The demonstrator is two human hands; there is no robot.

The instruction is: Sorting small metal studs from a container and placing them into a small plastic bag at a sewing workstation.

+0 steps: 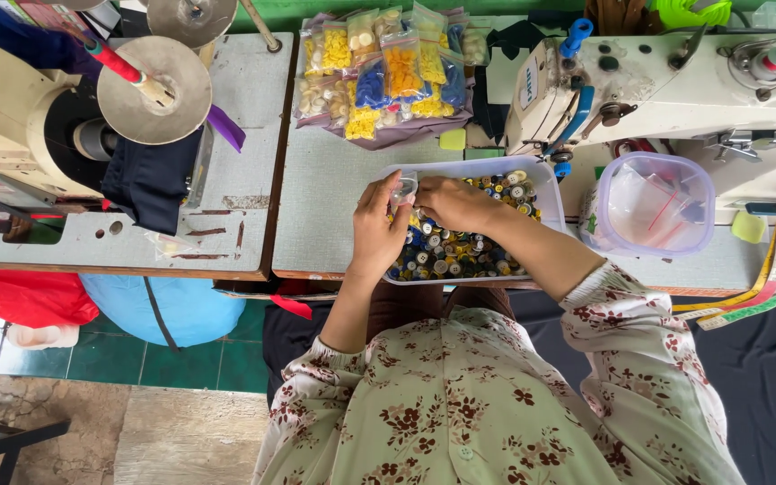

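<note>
Small clear plastic bag point(403, 189) over round glossy buttons point(460, 251)

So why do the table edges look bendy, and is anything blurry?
Head view: the wide lens bows the table edges; even daylight, soft shadows; the hands, left and right, and the tray of buttons look sharp; mild glare on the clear tub.

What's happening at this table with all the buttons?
A person in a flowered blouse sits at a sewing table. Both hands are over a white tray full of mixed buttons. The left hand holds a small clear bag, and the right hand meets it at the bag's mouth. Bags of sorted buttons lie further back, a clear tub stands to the right, beside a sewing machine.
</note>
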